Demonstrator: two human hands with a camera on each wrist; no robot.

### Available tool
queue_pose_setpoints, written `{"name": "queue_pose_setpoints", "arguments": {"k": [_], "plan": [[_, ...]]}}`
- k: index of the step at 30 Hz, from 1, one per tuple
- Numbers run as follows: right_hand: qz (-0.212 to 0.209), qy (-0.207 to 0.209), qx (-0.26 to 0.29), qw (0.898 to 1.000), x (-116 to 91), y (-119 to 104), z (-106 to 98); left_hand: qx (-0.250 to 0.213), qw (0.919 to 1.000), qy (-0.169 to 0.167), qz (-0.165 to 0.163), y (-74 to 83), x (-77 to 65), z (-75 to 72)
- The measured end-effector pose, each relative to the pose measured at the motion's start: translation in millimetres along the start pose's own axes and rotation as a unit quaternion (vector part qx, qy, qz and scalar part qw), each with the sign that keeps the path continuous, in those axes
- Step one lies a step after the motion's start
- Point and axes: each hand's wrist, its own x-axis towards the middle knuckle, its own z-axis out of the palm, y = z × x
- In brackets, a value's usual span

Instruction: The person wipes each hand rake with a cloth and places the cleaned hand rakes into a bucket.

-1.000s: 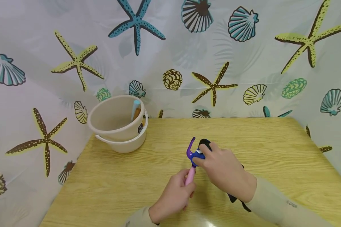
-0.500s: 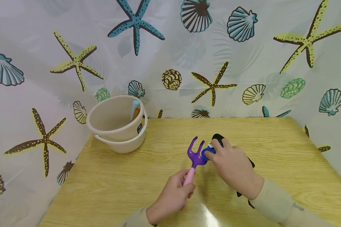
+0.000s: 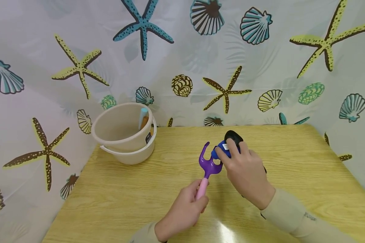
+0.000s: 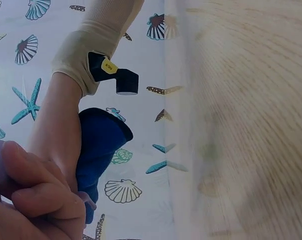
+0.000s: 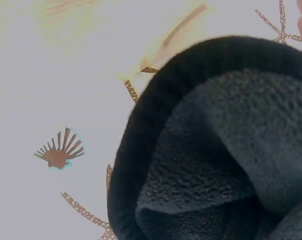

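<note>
In the head view my left hand [image 3: 185, 206] grips the pink handle of a garden hand fork [image 3: 207, 167], its purple tines pointing away from me. My right hand [image 3: 246, 172] pinches a blue cloth [image 3: 221, 151] with black edging and a small white label. The cloth wraps around the right-hand tines, while the left tine shows bare. In the left wrist view, the blue cloth [image 4: 103, 145] hangs beside my right forearm, and my curled left fingers [image 4: 45, 195] fill the lower corner. Dark fleecy cloth [image 5: 206, 150] covers much of the right wrist view.
A beige bucket [image 3: 124, 145] with a white handle stands at the table's back left. Inside it lean a light-blue handle [image 3: 143, 118] and a brown piece [image 3: 144, 123]. A shell-and-starfish curtain [image 3: 158, 67] surrounds the wooden table [image 3: 124, 195].
My right hand moves the cloth right from the fork's neck, then up and back over the right-hand tines. The fork turns so its face shows more. My left hand stays nearly in place.
</note>
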Motion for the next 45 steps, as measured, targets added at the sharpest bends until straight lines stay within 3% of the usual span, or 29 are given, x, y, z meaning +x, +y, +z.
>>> {"name": "queue_pose_setpoints", "arguments": {"k": [5, 12, 21, 26, 36, 45], "plan": [[-0.009, -0.042, 0.044, 0.998, -0.4, -4.9, 1.4, 0.021, 0.9996, 0.011, 0.015, -0.8, 0.4, -0.1], [-0.014, -0.088, 0.093, 0.992, -1.5, -11.8, -6.8, -0.01, 0.9996, 0.027, 0.006, -2.1, 3.3, 0.1], [-0.046, -0.061, 0.124, 0.989, -5.3, -28.2, -19.3, -0.061, 0.9971, 0.01, -0.043, -2.2, 6.8, 2.1], [-0.045, -0.057, 0.105, 0.992, -7.0, -23.2, -10.6, -0.068, 0.9968, 0.002, -0.042, -2.7, 7.1, 1.6], [-0.043, -0.056, 0.009, 0.997, -8.3, 3.9, 16.3, -0.06, 0.9976, -0.006, -0.035, -4.9, 5.3, 3.7], [-0.004, 0.015, 0.037, 0.999, 0.2, 8.2, 13.7, -0.07, 0.9969, 0.006, -0.036, -4.1, 4.9, 2.4]]}}
